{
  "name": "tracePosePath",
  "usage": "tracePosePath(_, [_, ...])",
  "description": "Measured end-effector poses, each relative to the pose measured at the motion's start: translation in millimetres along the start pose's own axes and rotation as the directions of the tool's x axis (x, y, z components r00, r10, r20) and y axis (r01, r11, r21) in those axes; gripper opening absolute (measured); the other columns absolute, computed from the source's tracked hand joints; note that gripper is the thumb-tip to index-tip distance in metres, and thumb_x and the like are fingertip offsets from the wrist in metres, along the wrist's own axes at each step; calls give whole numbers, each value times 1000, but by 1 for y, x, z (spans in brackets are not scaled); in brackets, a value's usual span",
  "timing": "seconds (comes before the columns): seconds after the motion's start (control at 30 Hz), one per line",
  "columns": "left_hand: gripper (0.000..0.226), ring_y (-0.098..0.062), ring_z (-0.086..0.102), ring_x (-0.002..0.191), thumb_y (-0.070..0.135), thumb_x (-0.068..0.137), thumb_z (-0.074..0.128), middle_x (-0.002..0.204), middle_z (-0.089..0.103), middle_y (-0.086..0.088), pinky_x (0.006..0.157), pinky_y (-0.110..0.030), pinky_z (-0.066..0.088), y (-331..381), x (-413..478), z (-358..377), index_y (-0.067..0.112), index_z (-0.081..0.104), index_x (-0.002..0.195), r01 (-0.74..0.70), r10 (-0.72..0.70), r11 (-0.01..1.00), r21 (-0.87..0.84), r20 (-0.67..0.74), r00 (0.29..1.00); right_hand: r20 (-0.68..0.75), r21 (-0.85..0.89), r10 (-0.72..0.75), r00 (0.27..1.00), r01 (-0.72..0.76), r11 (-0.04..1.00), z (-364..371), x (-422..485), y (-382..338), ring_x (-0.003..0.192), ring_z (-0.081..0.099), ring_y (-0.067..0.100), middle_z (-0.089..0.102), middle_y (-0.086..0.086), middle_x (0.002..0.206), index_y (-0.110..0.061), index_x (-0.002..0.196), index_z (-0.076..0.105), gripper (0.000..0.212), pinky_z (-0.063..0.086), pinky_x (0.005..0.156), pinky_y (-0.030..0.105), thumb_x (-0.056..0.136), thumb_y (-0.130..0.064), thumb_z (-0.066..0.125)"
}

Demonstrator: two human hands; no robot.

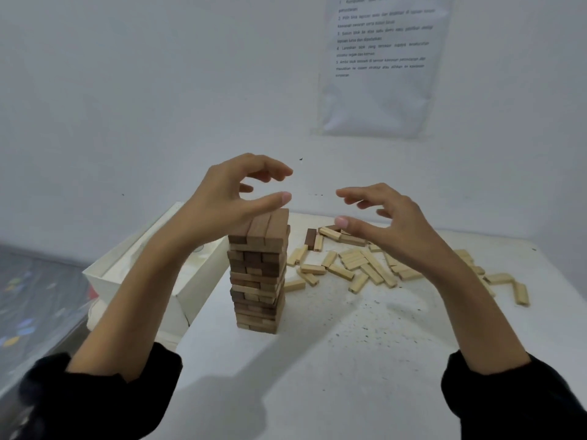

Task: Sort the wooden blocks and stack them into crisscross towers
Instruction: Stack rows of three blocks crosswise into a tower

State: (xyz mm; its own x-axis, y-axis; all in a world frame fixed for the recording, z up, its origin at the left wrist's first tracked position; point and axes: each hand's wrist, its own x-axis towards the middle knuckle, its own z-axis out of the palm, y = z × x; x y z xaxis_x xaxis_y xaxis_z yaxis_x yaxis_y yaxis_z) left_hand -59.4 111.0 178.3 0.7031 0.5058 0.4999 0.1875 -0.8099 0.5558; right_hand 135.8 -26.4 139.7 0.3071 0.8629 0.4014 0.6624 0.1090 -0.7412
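White wall (158,90) stands behind a speckled white tabletop (317,360). All the fingers (270,171) are loosely bent and hold nothing. The left hand (228,198) hovers just over the tower (259,271), and the right hand (387,223) is beside it. I think soft touches that square its sides would work best. Its brown and tan blocks look smooth, long and flat-sided. Pale loose blocks (365,265) lie scattered below the right fingers.

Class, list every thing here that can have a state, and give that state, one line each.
tower: upright, crisscross layers, three dark blocks on top.
pale blocks: scattered loose on the table, unstacked.
dark block: loose, among the pale ones.
left hand: empty, fingers loosely curved, by the tower top.
right hand: empty, fingers loosely curved, above the pale blocks.
white box: open on top.
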Motion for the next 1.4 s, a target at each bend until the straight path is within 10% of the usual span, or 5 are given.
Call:
tracePosePath(0.23, [24, -8, 48, 106, 33, 88, 64, 107, 57, 10, 84, -21, 41, 41, 8, 80, 27, 63, 111, -146, 151, 983, 112, -38, 988, -136, 32, 111, 984, -108, 994, -29, -35, 37, 100, 55, 1, 61, -12, 107, -31, 108, 67, 25, 41, 85, 19, 83, -34, 66])
tracePosePath(0.63, [18, -13, 52, 99, 20, 86, 65, 97, 53, 9, 81, -20, 37, -26, -18, 228, 20, 66, 104, 129, -130, 992, 13, 189, 973, -196, -40, 283, 939, -296, 954, 11, -82, 142, 98, 50, 13, 57, -8, 100, -34, 103, 63, 26, 35, 78, 13, 85, -16, 66])
tracePosePath(0.87, [20, -16, 45, 111, 18, 84, 67, 110, 56, -1, 73, -14, 27, -58, 21, 235, 18, 67, 105, 321, -321, 947, -22, -25, 947, -234, -81, 241, 942, -266, 960, 30, -44, 174, 102, 42, 12, 54, -5, 100, -24, 110, 66, 31, 30, 80, 2, 84, -8, 64])
tracePosePath(1.2, [34, -30, 30, 123, 26, 91, 56, 133, 40, -9, 96, -40, 30, -119, 71, 247, 20, 57, 124, 671, -639, 730, 128, -220, 737, -307, -231, 162, 938, -239, 943, 70, 46, 206, 94, 48, 20, 58, -1, 96, -21, 109, 69, 33, 43, 82, 37, 77, -11, 65])
tracePosePath(1.4, [30, -28, 34, 119, 28, 97, 45, 131, 45, -6, 91, -37, 26, -132, 73, 254, 24, 57, 124, 679, -621, 686, 261, -275, 734, -174, -461, 158, 972, -222, 859, 84, 81, 216, 108, 42, 20, 52, -2, 111, -30, 119, 62, 35, 30, 91, 36, 85, -28, 62])
